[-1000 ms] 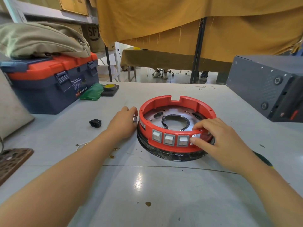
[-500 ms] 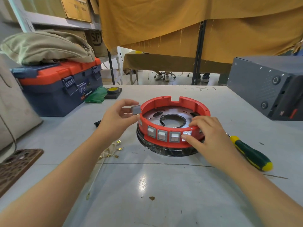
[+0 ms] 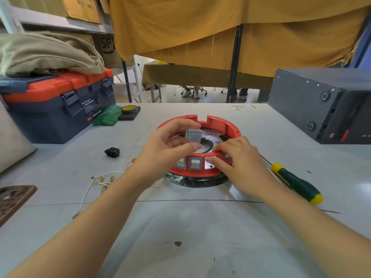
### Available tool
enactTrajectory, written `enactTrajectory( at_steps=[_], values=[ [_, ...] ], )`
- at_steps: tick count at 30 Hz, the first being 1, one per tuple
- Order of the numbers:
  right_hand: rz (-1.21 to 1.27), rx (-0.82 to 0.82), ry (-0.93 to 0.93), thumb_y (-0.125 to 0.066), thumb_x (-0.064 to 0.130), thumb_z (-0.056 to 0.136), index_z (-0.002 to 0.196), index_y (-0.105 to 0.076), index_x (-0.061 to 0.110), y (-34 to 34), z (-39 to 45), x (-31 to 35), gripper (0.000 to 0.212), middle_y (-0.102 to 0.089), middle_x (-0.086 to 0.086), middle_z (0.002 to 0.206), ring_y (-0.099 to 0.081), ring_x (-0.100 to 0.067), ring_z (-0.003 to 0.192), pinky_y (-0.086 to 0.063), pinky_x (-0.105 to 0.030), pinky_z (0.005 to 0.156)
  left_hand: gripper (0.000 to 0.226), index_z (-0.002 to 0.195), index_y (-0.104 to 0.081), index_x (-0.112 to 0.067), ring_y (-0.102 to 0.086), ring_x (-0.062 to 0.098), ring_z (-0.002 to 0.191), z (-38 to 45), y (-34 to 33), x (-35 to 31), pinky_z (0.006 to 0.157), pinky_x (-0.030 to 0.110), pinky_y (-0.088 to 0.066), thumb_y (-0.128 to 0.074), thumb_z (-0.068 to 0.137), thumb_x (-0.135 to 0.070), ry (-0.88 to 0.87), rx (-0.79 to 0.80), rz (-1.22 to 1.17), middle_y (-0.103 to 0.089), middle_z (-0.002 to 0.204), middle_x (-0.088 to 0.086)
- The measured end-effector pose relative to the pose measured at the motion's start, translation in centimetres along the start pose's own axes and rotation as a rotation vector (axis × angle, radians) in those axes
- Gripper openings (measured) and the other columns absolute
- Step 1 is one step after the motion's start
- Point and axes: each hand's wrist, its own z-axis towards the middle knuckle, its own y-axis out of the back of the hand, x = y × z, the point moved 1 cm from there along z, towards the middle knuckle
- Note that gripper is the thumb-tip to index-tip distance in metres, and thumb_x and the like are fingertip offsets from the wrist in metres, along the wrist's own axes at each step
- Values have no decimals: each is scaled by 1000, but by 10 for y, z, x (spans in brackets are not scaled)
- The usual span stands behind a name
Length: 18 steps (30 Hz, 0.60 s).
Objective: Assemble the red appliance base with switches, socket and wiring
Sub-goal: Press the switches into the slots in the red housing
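Observation:
The red ring-shaped appliance base [image 3: 222, 125] lies in the middle of the table. Grey rocker switches [image 3: 195, 163] sit in its front wall. My left hand [image 3: 166, 145] holds a loose grey switch [image 3: 193, 135] above the ring's near-left part, pinched between thumb and fingers. Fingers of my right hand [image 3: 239, 159] grip the front-right rim and press on the wall there, hiding what lies beneath. A black power socket [image 3: 112, 152] lies on the table to the left. White wires with brass terminals [image 3: 104, 179] lie in front of it.
A green and yellow screwdriver [image 3: 297, 183] lies right of the base. A blue and orange toolbox [image 3: 56, 105] with cloth on top stands at the back left, a dark grey box [image 3: 321, 105] at the back right. A brown perforated piece [image 3: 12, 199] is at the left edge.
My left hand picked up the loose grey switch beside the ring's left side and carried it up over the ring. My right hand stayed on the front-right rim.

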Motion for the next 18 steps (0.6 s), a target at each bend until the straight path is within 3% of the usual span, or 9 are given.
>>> enactTrajectory(
  at_steps=[4, 11, 18],
  values=[
    [8, -26, 11, -52, 50, 89, 105, -64, 26, -5, 2, -1, 31, -61, 11, 109, -41, -13, 113, -30, -31, 88, 19, 95, -66, -28, -70, 19, 88, -3, -7, 4, 72, 27, -57, -65, 77, -29, -42, -46, 21, -70, 97, 0],
    [99, -18, 43, -55, 41, 91, 119, -58, 32, -4, -3, -3, 30, -55, 17, 123, -35, -6, 123, -19, -26, 99, 45, 118, -54, -28, -65, 15, 104, -10, -14, 22, 87, 31, -54, -69, 80, -8, -123, 49, 143, -61, 111, -6],
    [208, -33, 104, -62, 27, 89, 117, -63, 30, 9, -11, 2, 28, -54, 20, 121, -36, -3, 124, -22, -29, 106, 38, 113, -59, -21, -59, 1, 105, -15, -18, 21, 85, 13, -48, -72, 79, -10, -281, 0, 461, -59, 109, -15]
  ],
)
